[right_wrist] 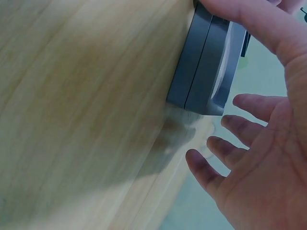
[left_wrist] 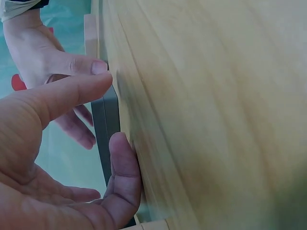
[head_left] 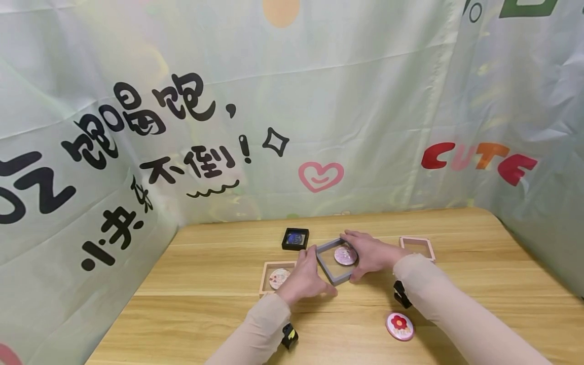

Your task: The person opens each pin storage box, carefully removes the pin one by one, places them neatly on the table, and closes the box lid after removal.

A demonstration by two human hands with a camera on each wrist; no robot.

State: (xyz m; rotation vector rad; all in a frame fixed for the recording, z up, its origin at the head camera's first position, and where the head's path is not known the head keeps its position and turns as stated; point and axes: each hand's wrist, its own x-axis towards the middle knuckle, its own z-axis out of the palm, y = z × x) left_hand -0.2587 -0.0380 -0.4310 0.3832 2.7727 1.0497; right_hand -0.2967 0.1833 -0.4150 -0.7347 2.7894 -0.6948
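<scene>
Left grip (head_left: 304, 279): spanning the left side of the grey frame (head_left: 343, 279); I can't tell whether it's holding.
Pink badge (head_left: 345, 255): showing inside, between grips; I'm probably positioning both, next needing even contact.
Right grip (head_left: 373, 255): gaping wide, most fingers hanging clear.

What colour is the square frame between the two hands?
The square frame is grey; it shows best in the right wrist view.

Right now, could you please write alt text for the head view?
A person's left hand and right hand flank a grey frame with a pinkish badge, at a wooden table. Nearby lie a black frame, two pink frames and a flower badge.
</scene>
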